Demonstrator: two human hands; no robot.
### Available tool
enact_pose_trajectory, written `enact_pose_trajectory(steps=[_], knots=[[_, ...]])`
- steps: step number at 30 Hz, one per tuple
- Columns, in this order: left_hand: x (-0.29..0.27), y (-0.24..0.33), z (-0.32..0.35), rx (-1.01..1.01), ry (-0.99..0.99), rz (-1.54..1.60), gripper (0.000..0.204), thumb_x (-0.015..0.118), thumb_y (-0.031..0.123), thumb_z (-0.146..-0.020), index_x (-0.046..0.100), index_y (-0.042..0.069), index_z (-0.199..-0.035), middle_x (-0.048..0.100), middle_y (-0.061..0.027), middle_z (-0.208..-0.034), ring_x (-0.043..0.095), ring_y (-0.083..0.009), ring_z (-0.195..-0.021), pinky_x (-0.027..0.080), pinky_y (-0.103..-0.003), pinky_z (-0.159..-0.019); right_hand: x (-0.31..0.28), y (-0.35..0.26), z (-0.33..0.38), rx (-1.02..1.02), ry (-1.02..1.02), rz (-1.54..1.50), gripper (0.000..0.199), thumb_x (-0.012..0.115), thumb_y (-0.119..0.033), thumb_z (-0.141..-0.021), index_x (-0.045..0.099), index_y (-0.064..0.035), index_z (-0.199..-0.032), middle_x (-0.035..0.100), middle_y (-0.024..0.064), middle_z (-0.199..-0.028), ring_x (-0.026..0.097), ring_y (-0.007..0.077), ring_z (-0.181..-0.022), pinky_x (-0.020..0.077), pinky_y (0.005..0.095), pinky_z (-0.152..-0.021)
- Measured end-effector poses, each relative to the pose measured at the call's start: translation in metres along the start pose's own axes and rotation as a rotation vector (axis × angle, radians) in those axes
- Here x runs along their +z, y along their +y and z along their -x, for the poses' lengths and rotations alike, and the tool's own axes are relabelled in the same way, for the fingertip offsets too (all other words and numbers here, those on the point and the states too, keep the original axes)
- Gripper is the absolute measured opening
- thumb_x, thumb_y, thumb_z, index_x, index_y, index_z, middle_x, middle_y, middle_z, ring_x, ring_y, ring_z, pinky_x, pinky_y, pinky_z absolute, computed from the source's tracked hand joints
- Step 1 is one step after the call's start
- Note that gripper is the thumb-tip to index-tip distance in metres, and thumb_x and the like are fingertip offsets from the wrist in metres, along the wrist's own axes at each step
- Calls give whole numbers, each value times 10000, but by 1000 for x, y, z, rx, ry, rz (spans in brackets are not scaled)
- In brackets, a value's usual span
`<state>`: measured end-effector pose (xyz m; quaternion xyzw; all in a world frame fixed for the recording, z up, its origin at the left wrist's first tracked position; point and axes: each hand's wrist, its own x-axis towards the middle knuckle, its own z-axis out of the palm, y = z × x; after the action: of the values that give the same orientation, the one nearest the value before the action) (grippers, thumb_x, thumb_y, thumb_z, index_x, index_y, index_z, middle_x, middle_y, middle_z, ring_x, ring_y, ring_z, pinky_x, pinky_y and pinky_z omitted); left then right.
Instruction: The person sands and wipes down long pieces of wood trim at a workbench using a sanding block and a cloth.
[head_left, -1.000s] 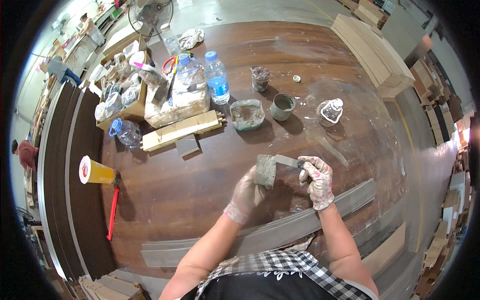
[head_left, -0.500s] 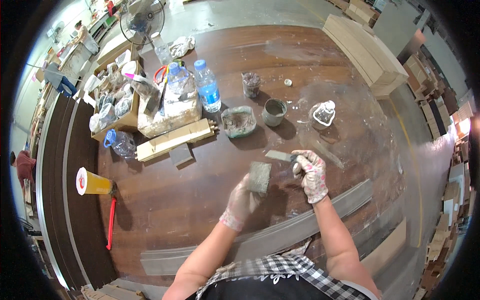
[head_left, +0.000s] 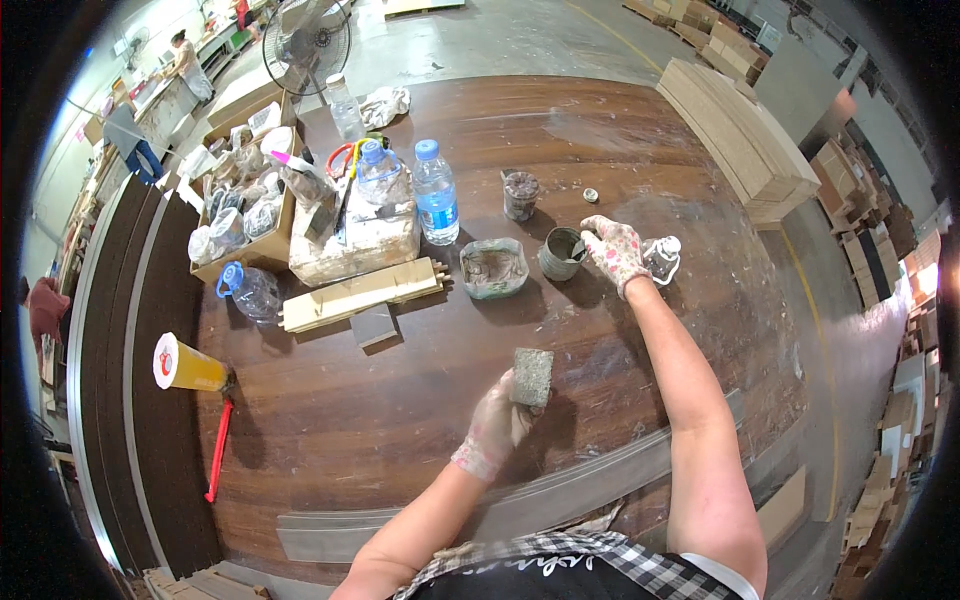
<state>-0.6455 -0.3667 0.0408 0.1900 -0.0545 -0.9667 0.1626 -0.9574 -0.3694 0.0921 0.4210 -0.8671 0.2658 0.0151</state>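
Observation:
My left hand [head_left: 496, 425], in a white patterned glove, grips a small grey rough-faced rectangular block [head_left: 533, 377] above the brown tabletop. My right hand [head_left: 614, 250], gloved in white with pink spots, pinches a putty knife [head_left: 580, 248], its blade reaching into a grey cup [head_left: 561, 258] of grey paste. How deep the blade goes is hidden by the cup and the fingers. Just right of that hand stands a small clear bottle [head_left: 660, 258]. Left of the cup sits a cut-down plastic tub [head_left: 494, 270] with paste residue. A crusted cup [head_left: 520, 194] is farther back.
A long grey strip [head_left: 420, 515] lies along the near edge. Water bottle [head_left: 436, 195], wooden slats [head_left: 365, 293] and a filled cardboard box [head_left: 245, 245] occupy the left. A yellow drink cup [head_left: 190, 364] and red-handled tool [head_left: 219, 450] are nearer left. Stacked boards [head_left: 740, 140] stand far right.
My right hand has moved away from the block, forward to the grey cup, taking the putty knife into it. The left hand still holds the block. The whole view has shifted slightly.

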Motion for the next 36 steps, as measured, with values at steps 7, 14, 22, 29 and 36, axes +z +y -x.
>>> enact_pose_trajectory(steps=[7, 14, 22, 29, 36], knots=[[-4, -1, 1, 32, 7, -3, 274, 481, 226, -1016, 557, 29, -1192, 634, -84, -1121, 631, -201, -973, 526, -342, -871, -38, 32, 4, 61, 385, 72, 335, 659, -288, -878, 655, -124, -1171, 668, 115, -1132, 601, 303, -1107, 466, 410, -951], [-9, -5, -3, 11, 3, 1, 258, 526, 223, -999, 569, 40, -1175, 631, -67, -1089, 615, -191, -976, 523, -339, -853, -44, 110, 18, 266, 267, 319, 353, 668, -240, -848, 647, -137, -1184, 614, 121, -1194, 532, 325, -1133, 429, 415, -1000], [-18, -7, -6, 24, -38, -2, 270, 498, 234, -1011, 558, 52, -1200, 625, -56, -1107, 612, -176, -971, 520, -322, -830, -81, 51, 5, -128, 489, 157, 191, 599, -155, -907, 677, -124, -1079, 662, 90, -1058, 593, 288, -1045, 457, 404, -941], [-16, -4, -5, 40, -44, -62, 295, 439, 236, -1035, 545, 36, -1225, 624, -65, -1116, 617, -169, -962, 527, -315, -801, -50, -44, -31, -292, 304, -42, 178, 644, -162, -864, 697, -112, -1027, 672, 98, -1019, 599, 285, -1029, 468, 391, -918], [-28, -4, -13, 0, -135, 119, 289, 553, 173, -981, 561, 6, -1217, 638, -113, -1183, 637, -225, -1035, 545, -360, -892, -21, -45, -40, -178, 219, -55, 171, 643, -178, -871, 709, -98, -1007, 685, 108, -1036, 618, 297, -1036, 478, 401, -915]])
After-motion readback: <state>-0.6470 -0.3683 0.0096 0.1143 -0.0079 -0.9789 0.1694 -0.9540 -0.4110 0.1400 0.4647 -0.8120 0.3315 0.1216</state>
